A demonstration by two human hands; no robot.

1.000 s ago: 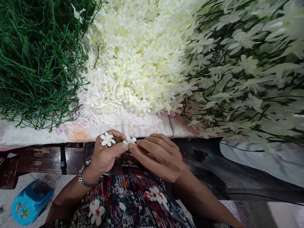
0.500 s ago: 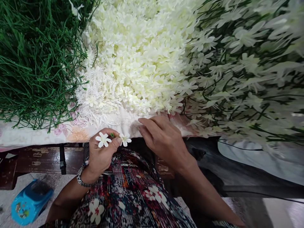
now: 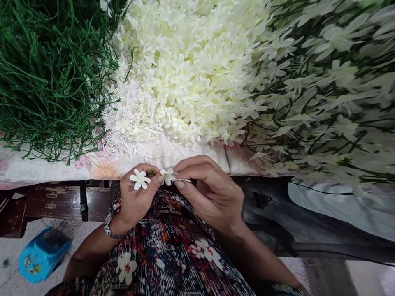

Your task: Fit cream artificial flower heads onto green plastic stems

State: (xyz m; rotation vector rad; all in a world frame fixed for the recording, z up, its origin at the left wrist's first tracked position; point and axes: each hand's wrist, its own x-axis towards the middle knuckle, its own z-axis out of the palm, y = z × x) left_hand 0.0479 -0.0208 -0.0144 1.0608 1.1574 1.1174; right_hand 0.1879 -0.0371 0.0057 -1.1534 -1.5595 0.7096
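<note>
My left hand (image 3: 137, 199) is closed in a pinch on an artificial flower stem with a green tip (image 3: 151, 171). A white five-petaled flower (image 3: 140, 180) shows over its fingers, and a second white flower (image 3: 167, 176) sits at the thumb tip. My right hand (image 3: 212, 193) meets that second flower, thumb and fingers pinched around a thin white piece (image 3: 184, 179), which looks like a stamen strand. Beyond the hands lie a heap of loose cream-white blossoms (image 3: 197, 74) and a smaller pile of white stringy stamens (image 3: 132, 115).
Green artificial stems (image 3: 52, 82) are heaped at the left. Stems with white flowers (image 3: 324, 94) spread over the right side. A floral cloth (image 3: 61, 170) covers the table edge. On the floor at lower left stands a blue plastic stool (image 3: 43, 255).
My right hand has come in from the cloth edge to the flower at my left thumb, now pinching a thin white piece. The view has shifted slightly.
</note>
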